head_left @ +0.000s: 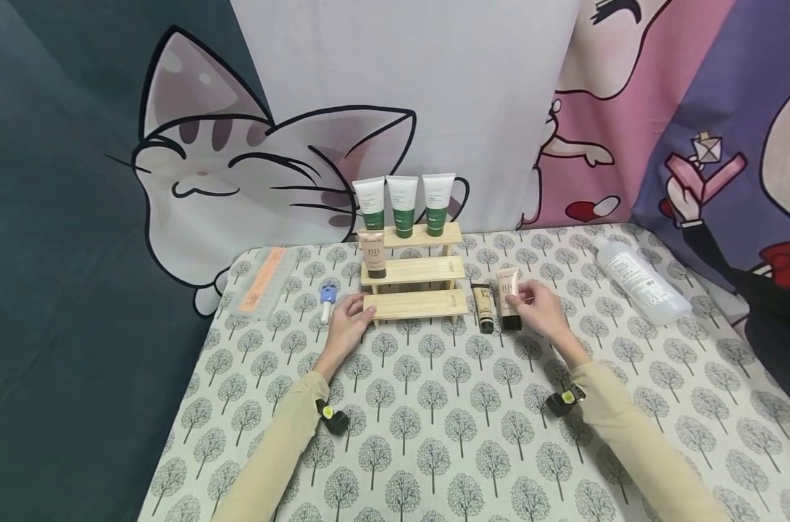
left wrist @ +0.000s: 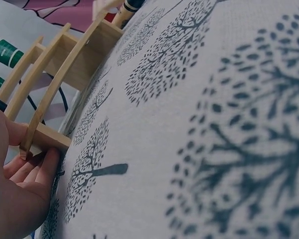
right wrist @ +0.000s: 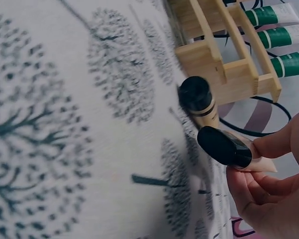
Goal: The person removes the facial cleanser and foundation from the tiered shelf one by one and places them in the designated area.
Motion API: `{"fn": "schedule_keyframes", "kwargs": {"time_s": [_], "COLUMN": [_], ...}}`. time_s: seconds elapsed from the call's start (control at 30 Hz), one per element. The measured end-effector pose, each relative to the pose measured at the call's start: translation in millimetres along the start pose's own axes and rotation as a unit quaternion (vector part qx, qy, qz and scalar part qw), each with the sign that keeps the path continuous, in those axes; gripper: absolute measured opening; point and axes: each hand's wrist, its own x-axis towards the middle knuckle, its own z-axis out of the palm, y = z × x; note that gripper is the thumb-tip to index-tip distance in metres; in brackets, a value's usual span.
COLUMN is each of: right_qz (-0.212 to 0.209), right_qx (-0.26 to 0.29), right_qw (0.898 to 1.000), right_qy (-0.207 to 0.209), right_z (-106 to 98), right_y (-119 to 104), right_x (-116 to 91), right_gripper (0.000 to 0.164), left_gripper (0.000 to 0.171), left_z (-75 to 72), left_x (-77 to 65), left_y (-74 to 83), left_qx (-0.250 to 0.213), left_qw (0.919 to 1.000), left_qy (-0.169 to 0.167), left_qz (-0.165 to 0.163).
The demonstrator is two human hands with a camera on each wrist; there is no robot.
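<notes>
My right hand [head_left: 542, 310] pinches a pink BB cream tube [head_left: 509, 286] with a black cap, thumb on one side and fingers on the other. In the right wrist view the tube's black cap [right wrist: 224, 146] points away from the palm. Beside it a slimmer yellowish tube [head_left: 483, 304] with a dark cap lies on the cloth. My left hand [head_left: 349, 322] grips the left end of the bottom step of a three-step wooden rack [head_left: 416, 304], thumb over the board [left wrist: 52, 94] and fingers under it.
Three white and green tubes [head_left: 404, 206] stand on the top step, another BB cream tube [head_left: 373, 255] on the middle step's left. Left lie a blue-topped small bottle [head_left: 327, 296] and a clear plastic case [head_left: 263, 283]. At right lies a translucent bottle [head_left: 641, 281] on the tree-print cloth [head_left: 434, 435].
</notes>
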Motion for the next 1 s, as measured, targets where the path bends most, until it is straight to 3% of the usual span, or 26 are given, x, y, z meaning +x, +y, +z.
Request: {"fn": "schedule_keyframes", "kwargs": {"time_s": [0.2, 0.5, 0.73, 1.0], "right_qz": [0.012, 0.048, 0.032, -0.001], "right_qx": [-0.021, -0.023, -0.070, -0.051], "right_qw": [1.000, 0.998, 0.997, 0.998], "right_qy": [-0.007, -0.043, -0.005, 0.035], "right_z": [1, 1, -3, -14], "right_y": [8, 7, 6, -20], "right_x": [0, 1, -1, 6], "right_gripper": [0.035, 0.050, 0.046, 0.044], "left_gripper": [0.051, 0.053, 0.053, 0.053], "left_z": [0.9, 0.7, 0.8, -0.7], "left_x": [0.0, -0.5, -0.4, 0.3], "left_y": [0.8, 2.6, 2.3, -0.5], "left_qx": [0.001, -0.011, -0.014, 0.000], "left_qw": [1.0000, 0.9999, 0.9998, 1.0000], "left_qy": [0.000, -0.010, -0.013, -0.004], "left_qz": [-0.001, -0.003, -0.003, -0.005]}}
